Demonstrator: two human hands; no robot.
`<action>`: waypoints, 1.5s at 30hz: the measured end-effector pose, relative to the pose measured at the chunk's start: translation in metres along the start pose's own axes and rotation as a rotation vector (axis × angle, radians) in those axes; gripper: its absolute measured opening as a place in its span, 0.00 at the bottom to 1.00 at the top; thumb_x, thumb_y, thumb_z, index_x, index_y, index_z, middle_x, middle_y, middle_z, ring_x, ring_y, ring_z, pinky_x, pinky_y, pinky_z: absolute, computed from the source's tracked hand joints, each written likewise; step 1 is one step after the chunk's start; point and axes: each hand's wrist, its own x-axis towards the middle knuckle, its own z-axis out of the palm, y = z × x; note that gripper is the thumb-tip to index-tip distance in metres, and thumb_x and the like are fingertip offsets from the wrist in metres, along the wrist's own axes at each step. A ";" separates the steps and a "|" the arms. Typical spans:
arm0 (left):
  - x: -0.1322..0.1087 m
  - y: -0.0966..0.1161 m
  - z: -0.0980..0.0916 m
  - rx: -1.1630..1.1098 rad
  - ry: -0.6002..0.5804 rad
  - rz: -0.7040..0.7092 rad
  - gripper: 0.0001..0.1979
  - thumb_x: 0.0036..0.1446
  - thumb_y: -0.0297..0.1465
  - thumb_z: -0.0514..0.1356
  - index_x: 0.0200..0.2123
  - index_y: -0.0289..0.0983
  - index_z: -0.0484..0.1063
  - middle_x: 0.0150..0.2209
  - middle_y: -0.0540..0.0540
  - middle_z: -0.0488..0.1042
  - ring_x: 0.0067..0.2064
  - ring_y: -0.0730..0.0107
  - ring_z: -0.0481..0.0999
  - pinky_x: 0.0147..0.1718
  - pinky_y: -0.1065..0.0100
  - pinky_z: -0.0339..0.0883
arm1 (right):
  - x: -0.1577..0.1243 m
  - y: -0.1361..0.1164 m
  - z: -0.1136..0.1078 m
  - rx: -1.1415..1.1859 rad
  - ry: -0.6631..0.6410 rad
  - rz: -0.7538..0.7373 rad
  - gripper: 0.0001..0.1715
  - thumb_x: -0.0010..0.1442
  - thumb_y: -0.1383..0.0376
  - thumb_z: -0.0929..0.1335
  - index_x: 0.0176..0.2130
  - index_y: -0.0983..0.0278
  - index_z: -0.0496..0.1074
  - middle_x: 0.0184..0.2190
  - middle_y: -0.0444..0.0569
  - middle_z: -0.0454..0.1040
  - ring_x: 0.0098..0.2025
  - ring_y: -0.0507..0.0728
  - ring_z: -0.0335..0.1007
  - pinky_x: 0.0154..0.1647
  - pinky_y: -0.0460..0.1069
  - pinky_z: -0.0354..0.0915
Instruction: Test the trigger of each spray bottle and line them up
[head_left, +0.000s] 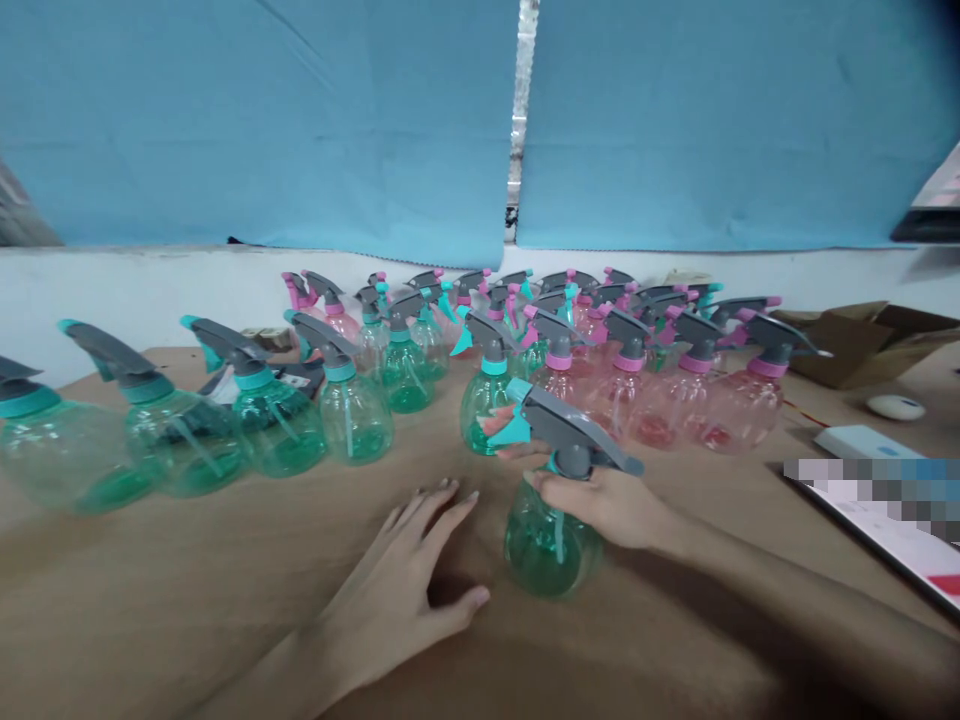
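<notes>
Clasps bottle [551, 560] just under its spray head [575, 425] with right hand [607, 505], seemingly for control. Holds left hand [405, 580] apart, empty and spread, probably for ready support.

Translucent green spray bottle [546, 545], grey-headed, teal nozzle [519, 390] and trigger [511, 430] — roughly upright at five o'clock from centre, nozzle toward ten
</notes>
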 end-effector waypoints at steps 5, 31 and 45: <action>-0.002 -0.004 0.003 0.067 0.009 0.039 0.34 0.56 0.45 0.55 0.62 0.44 0.47 0.63 0.43 0.48 0.61 0.50 0.50 0.55 0.50 0.50 | 0.001 0.000 0.002 0.252 -0.057 -0.004 0.29 0.52 0.71 0.63 0.54 0.57 0.61 0.48 0.45 0.70 0.43 0.55 0.71 0.42 0.50 0.70; -0.001 -0.010 -0.003 0.145 -0.042 0.117 0.30 0.60 0.49 0.48 0.61 0.42 0.51 0.63 0.45 0.49 0.62 0.55 0.50 0.55 0.53 0.51 | -0.001 0.001 0.002 0.286 -0.040 -0.025 0.16 0.53 0.70 0.63 0.41 0.59 0.71 0.47 0.45 0.72 0.44 0.55 0.71 0.44 0.51 0.69; -0.001 -0.006 -0.006 0.108 -0.024 0.114 0.31 0.59 0.48 0.49 0.61 0.39 0.51 0.62 0.44 0.53 0.61 0.56 0.52 0.56 0.54 0.50 | -0.001 0.000 0.002 0.270 -0.020 -0.025 0.17 0.50 0.70 0.63 0.41 0.59 0.71 0.44 0.46 0.73 0.43 0.56 0.72 0.45 0.53 0.68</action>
